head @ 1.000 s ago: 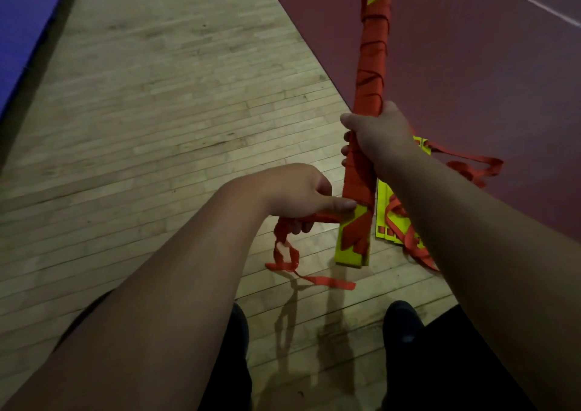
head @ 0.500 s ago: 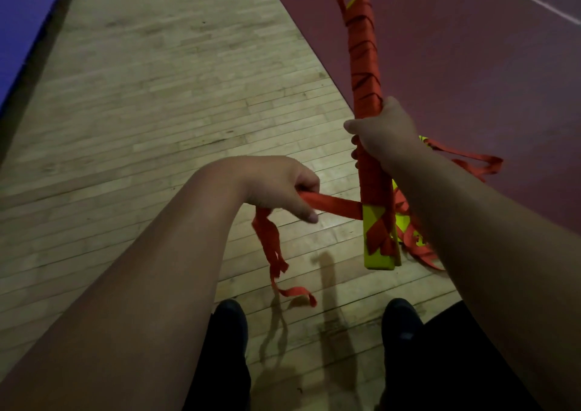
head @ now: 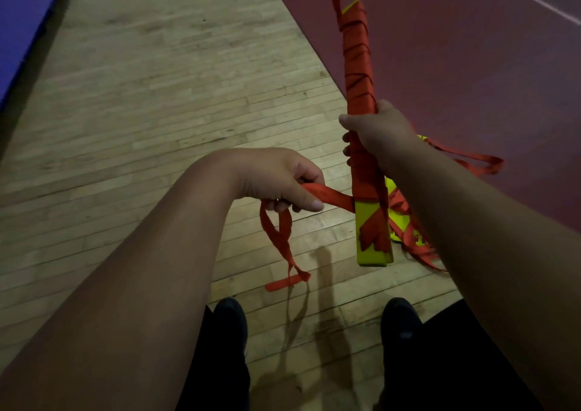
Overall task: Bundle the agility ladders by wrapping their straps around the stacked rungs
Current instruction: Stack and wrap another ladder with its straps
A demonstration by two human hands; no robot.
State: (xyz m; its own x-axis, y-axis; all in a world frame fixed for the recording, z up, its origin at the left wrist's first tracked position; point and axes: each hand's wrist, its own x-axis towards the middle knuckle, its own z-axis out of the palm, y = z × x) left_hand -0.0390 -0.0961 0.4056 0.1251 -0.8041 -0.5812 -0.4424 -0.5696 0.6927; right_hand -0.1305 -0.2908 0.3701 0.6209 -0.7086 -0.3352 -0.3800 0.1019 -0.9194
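Observation:
A stack of yellow ladder rungs [head: 371, 247] stands upright in the air, wound with orange strap along most of its length. My right hand [head: 377, 130] grips the stack around its middle. My left hand [head: 279, 178] pinches the free orange strap [head: 333, 198], which runs taut from the fingers to the stack's lower part. The strap's loose tail [head: 283, 247] hangs in a loop below my left hand. A short strap end pokes up at the stack's top.
A second yellow ladder [head: 405, 218] with tangled orange straps lies on the floor behind the held stack. Wooden floor [head: 157, 96] spreads to the left, a dark red mat [head: 471, 49] to the right, a blue mat at far left. My two dark shoes [head: 231, 319] stand below.
My left hand pulled the strap away to the left from the stack's lower end and drew it taut. The stack tilted slightly, its top leaning left.

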